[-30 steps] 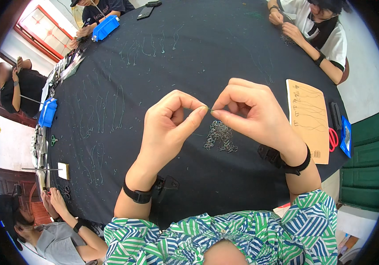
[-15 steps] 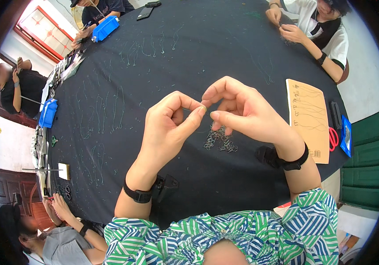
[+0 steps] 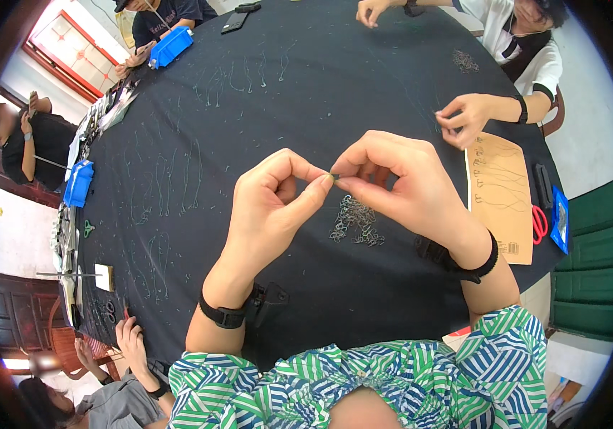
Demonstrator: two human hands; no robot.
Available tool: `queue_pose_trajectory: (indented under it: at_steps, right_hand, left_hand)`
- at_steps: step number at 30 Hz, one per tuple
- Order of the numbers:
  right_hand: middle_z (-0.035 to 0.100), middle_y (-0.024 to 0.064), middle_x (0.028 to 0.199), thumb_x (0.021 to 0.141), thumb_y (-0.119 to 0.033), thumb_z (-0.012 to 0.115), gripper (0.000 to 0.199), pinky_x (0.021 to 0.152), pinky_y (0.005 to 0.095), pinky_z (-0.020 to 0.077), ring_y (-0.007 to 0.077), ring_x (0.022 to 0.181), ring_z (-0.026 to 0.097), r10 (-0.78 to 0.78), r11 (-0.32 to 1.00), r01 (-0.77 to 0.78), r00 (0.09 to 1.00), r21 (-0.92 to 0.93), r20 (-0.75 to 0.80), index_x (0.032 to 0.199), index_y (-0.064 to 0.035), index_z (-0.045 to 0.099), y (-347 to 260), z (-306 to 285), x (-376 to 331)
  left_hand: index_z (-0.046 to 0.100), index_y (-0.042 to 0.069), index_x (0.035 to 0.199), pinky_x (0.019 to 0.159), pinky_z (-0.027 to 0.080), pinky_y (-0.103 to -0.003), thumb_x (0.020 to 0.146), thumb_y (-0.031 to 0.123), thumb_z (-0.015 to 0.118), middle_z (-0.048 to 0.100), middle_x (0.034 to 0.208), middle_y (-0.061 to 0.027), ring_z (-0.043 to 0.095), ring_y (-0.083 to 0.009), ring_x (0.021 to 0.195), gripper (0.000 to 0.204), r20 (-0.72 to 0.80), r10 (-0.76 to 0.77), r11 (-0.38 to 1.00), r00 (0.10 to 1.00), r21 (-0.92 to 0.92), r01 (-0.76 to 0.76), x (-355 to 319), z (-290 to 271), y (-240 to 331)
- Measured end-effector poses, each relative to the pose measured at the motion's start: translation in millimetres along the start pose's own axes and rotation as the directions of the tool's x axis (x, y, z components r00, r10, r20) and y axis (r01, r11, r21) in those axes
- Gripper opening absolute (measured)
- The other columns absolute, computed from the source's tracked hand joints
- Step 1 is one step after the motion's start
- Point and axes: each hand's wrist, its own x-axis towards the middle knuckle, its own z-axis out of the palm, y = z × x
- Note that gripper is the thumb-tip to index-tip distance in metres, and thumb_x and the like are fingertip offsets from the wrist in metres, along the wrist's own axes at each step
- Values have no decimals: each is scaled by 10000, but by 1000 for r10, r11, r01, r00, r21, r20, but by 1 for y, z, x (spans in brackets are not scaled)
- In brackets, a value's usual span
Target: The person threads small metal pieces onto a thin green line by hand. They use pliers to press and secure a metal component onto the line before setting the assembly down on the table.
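The left hand [image 3: 267, 204] and the right hand [image 3: 410, 179] were raised over the middle of the dark-clothed table [image 3: 392, 307], fingertips meeting. Each hand pinched with thumb and forefinger at a tiny green bit [image 3: 333, 176], which sat between the two pairs of fingertips and was too small to make out fully. The right hand's other fingers were curled behind its forefinger.

Just beyond the right thumb, toward the table's near edge, lay a loose pile of small metal hooks [image 3: 356, 223]. By the table's right edge lay a tan booklet [image 3: 499, 200] with dark curved lines on its cover, and just beside it red-handled scissors [image 3: 540, 226], a black case [image 3: 542, 186] and a blue packet [image 3: 559, 223]. A co-worker's hand [image 3: 469, 116] was at the booklet's far end; whether it touched cannot be told. Thin green threads [image 3: 198, 175] were spread toward the table's left edge, where a blue tray [image 3: 78, 183] stood.
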Motion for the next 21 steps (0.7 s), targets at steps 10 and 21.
queue_pose_trajectory:
  at_steps: [10,21]
  right_hand:
    - [614,92,801,813,-24,713,94,541,325,467,231,613,614,-162,967,158,987,-199,-3,867,-24,636,3,-1,-1]
    - [600,83,809,839,-27,703,101,550,310,467,202,628,613,-160,976,162,987,-144,28,902,-16,625,9,-5,-1]
  left_hand:
    - [659,12,897,538,274,-155,910,68,711,551,752,79,391,27,613,77,7,3,1000,1000,1,-3,1,-1,1]
    - [674,17,894,513,224,-196,912,99,704,425,658,108,302,8,576,89,-23,157,970,987,193,-149,2,4,10]
